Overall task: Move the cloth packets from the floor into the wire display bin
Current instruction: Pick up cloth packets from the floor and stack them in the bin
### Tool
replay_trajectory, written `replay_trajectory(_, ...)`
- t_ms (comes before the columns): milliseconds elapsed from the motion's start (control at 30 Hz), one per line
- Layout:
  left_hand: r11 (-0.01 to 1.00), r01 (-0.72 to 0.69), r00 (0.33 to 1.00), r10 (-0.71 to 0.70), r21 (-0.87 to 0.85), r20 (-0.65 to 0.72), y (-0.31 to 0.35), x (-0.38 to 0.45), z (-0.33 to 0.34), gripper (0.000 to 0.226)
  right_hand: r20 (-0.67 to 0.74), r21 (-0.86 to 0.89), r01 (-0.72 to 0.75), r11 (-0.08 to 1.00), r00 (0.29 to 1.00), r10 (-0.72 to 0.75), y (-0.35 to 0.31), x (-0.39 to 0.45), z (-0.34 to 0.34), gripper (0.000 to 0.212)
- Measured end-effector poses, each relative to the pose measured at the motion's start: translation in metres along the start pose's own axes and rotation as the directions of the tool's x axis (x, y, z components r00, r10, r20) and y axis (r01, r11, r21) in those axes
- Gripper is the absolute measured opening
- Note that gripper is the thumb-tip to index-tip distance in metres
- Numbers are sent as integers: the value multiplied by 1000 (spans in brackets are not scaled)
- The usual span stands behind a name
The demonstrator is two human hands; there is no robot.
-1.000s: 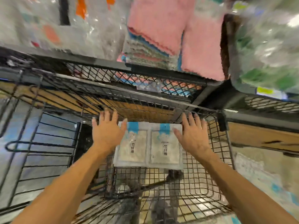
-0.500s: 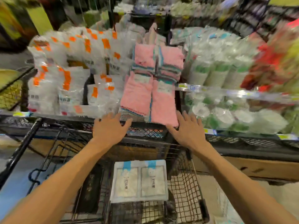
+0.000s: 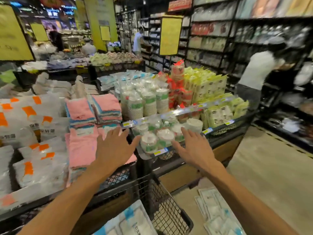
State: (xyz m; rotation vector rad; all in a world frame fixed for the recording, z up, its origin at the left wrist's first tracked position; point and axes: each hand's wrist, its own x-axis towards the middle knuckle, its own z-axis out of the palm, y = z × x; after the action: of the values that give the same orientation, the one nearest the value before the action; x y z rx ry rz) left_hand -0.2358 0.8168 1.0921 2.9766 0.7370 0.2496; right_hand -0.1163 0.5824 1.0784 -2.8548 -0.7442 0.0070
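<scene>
The wire display bin is black metal mesh with a matt coating, and the cloth packets on the floor are wrapped in thin, glossy clear plastic with blue paper-like labels. The pink towels look like soft, fuzzy cloth, the stacked cups sit in shiny plastic film, and the floor is dull, smooth beige.

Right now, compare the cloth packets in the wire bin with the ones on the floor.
The packets in the wire bin lie flat side by side inside the mesh, at lower centre; the packets on the floor lie spread in a loose, overlapping pile to the right of the bin. Neither hand touches either group. Both are whitish with blue markings.
</scene>
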Motion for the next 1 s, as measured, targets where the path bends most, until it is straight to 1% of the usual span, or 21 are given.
replay_trajectory(100, 991, -128, 991, 129, -35, 27, 36, -1, 6, 70, -58, 10, -141, 990, 988, 142, 28, -37, -11, 81)
replay_trajectory(200, 967, -247, 967, 250, -67, 46, 82, -9, 13, 71, -88, 40, -278, 960, 956, 281, 61, -83, -17, 80)
replay_trajectory(300, 915, -379, 913, 394, -135, 102, 135, -28, 18, 78, -116, 52, -414, 909, 901, 417, 100, -133, -23, 79)
replay_trajectory(367, 876, -454, 874, 474, -166, 111, 169, -43, 18, 81, -132, 39, -492, 870, 860, 492, 125, -166, -30, 78)
replay_trajectory(467, 820, -541, 814, 566, -185, 129, 216, -68, 20, 80, -165, 57, -583, 811, 795, 583, 158, -215, -37, 74)
replay_trajectory(533, 787, -582, 778, 612, -205, 140, 244, -82, 24, 80, -162, 78, -631, 772, 756, 634, 181, -246, -37, 75)
replay_trajectory(633, 750, -625, 734, 659, -218, 163, 283, -103, 29, 78, -156, 117, -685, 719, 702, 695, 217, -286, -33, 77)
replay_trajectory(733, 743, -637, 713, 670, -206, 208, 322, -125, 34, 77, -142, 150, -719, 679, 663, 735, 254, -320, -27, 77)
replay_trajectory(867, 747, -643, 715, 664, -168, 218, 376, -152, 45, 75, -115, 145, -743, 654, 644, 757, 310, -358, -24, 79)
replay_trajectory(1000, 749, -646, 714, 662, -150, 229, 427, -173, 60, 73, -105, 120, -778, 616, 608, 787, 363, -389, -21, 85)
